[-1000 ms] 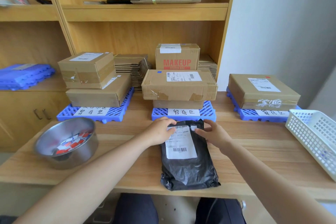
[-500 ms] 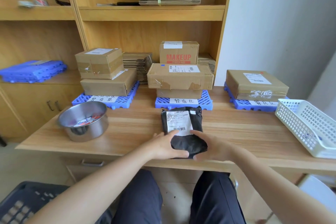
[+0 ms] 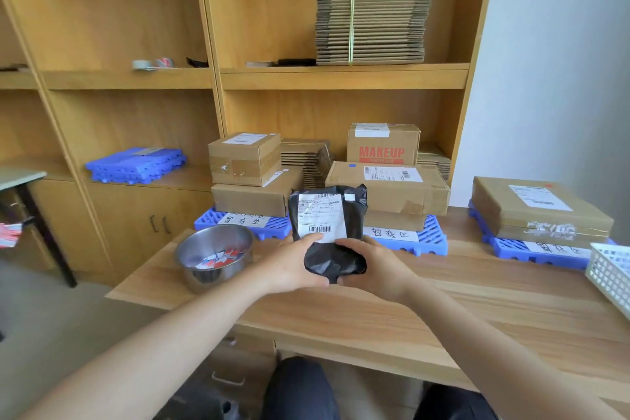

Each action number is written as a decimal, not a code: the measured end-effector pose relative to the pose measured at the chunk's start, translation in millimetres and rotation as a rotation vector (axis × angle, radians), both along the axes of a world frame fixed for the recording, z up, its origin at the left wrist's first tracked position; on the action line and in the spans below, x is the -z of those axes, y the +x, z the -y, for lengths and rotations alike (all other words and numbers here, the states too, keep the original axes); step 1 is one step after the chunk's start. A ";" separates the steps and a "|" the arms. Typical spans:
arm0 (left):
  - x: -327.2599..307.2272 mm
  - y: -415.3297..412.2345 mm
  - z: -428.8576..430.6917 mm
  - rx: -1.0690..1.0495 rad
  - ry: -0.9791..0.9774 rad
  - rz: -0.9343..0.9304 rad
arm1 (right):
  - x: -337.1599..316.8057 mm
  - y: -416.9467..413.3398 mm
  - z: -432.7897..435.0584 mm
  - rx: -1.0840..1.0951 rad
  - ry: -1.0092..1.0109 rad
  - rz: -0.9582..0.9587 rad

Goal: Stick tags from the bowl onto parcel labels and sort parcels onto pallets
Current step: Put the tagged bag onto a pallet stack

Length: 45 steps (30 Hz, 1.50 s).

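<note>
Two hands (image 3: 293, 266) gripping upright black parcel (image 3: 329, 215), label facing camera

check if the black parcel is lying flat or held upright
Held upright: the black parcel shows its label to the camera, left hand and right hand gripping its bottom end.

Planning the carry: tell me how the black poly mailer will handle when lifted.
Probably soft: the black poly mailer creases where the left hand and right hand squeeze its lower end. Likely light: held only there, it stands upright.
</note>
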<state>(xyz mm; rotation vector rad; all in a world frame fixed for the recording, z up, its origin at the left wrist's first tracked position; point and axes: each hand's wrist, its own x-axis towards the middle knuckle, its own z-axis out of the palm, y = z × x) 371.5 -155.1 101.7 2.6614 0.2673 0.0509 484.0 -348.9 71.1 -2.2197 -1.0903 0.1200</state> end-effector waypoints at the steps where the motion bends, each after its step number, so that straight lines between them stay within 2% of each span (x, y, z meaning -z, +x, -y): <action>1: -8.8 1.3 -13.1 -0.016 0.015 0.012 | -9.3 1.8 -14.2 -0.007 0.008 0.008; 5: -42.3 20.6 -67.8 -0.044 0.014 0.052 | -45.8 21.3 -72.9 -0.030 0.016 0.051; 10: -74.4 69.6 -130.7 -0.060 0.076 0.055 | -86.7 68.8 -137.9 -0.025 -0.078 0.081; 14: -88.1 118.6 -169.3 -0.074 0.200 0.024 | -106.5 111.0 -183.3 -0.014 -0.130 0.100; 19: -77.4 175.3 -210.7 -0.065 0.259 -0.041 | -95.5 156.3 -231.6 0.013 -0.197 0.082; 23: -53.9 210.1 -227.3 -0.035 0.362 -0.014 | -74.7 187.2 -261.5 0.032 -0.210 0.050; 30: -15.3 212.2 -249.3 -0.071 0.676 0.235 | -44.8 212.9 -289.4 0.107 -0.183 -0.019; 34: 1.9 207.1 -263.3 -0.116 0.670 0.317 | -38.2 217.2 -302.7 0.144 -0.188 -0.029; 45: 14.0 196.2 -261.0 -0.183 0.536 0.290 | -31.9 217.2 -301.4 0.191 -0.260 -0.061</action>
